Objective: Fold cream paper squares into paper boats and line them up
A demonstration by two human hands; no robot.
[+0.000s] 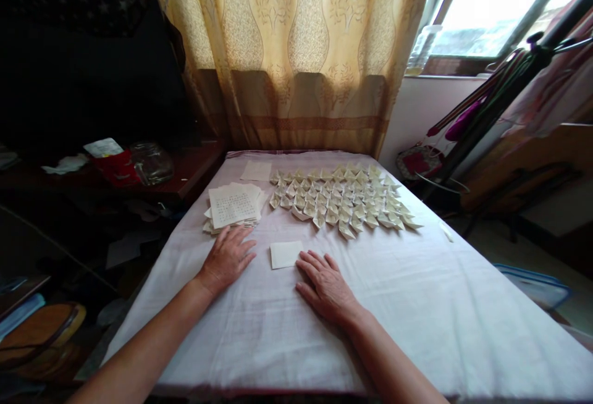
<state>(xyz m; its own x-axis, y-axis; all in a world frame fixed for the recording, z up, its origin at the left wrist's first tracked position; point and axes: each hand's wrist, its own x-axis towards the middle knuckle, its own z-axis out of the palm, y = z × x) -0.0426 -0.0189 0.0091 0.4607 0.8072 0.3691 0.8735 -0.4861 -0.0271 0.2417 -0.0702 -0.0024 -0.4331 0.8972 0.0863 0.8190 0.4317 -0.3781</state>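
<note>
A small blank folded paper (285, 255) lies flat on the cloth-covered table, between my hands. My right hand (327, 283) rests palm down with fingers stretched out, its fingertips at the paper's right edge. Just below the stack of printed sheets (234, 204) is my left hand (227, 257), its fingers spread and holding nothing. Whether its fingertips touch the stack's lower edge I cannot tell. Rows of small folded paper boats (340, 197) stand close together beyond my right hand.
A single sheet (256, 171) lies at the table's back left. A thin white object (446, 231) is near the right edge. To the left, a glass jar (152, 163) and a red container (115, 166) stand on a dark cabinet. A patterned curtain (296, 52) hangs behind the table.
</note>
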